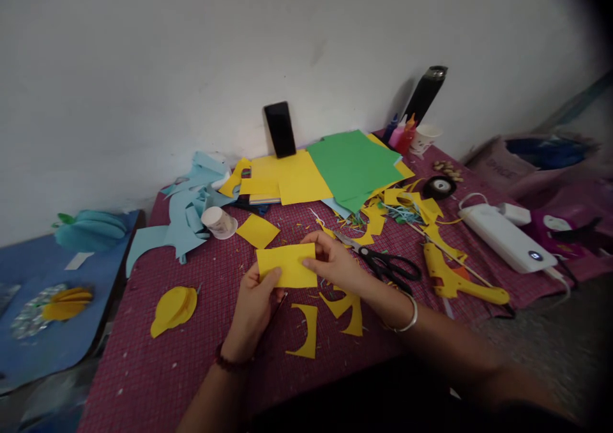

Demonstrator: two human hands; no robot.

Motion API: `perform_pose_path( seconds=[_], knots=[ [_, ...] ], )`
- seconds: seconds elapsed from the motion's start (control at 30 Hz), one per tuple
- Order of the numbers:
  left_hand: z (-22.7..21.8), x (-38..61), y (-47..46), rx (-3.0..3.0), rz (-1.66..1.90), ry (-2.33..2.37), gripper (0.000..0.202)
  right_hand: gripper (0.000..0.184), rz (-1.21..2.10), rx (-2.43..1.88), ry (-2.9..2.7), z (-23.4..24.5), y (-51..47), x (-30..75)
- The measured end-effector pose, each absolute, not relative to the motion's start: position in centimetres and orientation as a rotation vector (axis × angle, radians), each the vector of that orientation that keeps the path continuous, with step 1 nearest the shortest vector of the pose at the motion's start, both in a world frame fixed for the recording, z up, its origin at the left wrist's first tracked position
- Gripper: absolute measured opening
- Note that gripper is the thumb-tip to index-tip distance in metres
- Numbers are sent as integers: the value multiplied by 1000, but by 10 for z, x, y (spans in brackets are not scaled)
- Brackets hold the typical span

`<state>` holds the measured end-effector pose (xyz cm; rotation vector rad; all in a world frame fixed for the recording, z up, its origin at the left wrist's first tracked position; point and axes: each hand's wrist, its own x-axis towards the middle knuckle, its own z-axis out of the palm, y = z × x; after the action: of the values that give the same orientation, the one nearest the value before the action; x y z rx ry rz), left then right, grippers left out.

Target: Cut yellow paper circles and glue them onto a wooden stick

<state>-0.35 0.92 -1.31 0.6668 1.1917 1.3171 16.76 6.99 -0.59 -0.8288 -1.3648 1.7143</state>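
Note:
I hold a folded yellow paper rectangle [286, 264] above the maroon checked tablecloth [191, 356]. My left hand [253, 308] pinches its lower left edge and also has a thin dark stick, maybe a pencil, tucked under its fingers. My right hand [335, 264] pinches the right edge of the paper, thumb on top. Both hands are closed on the sheet. Black-handled scissors [383, 264] lie just right of my right hand. Curved yellow offcuts [306, 331] lie below the paper.
Green [352, 161] and yellow sheets [297, 177] lie at the back beside a phone [280, 128] leaning on the wall. Blue paper scraps [186, 219], a paper cup [218, 221], a yellow glue gun [454, 280], a tape roll [439, 186] and a white power bank [505, 236] surround them.

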Motion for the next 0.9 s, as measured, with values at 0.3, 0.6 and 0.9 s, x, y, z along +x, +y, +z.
perform_pose_path(
  seconds=[0.3,0.6,0.9],
  knots=[
    [1,-5,9,778,1611,1303,29,33,1898,-801,-1112,-5,69,165],
    [-5,-6,-4,1833,1440,1636,13,28,1723,-911,-1102,-4,68,163],
    [-14,14,7,757,1229,1072,31,20,1784,-842,-1267,-7,60,159]
  ],
)
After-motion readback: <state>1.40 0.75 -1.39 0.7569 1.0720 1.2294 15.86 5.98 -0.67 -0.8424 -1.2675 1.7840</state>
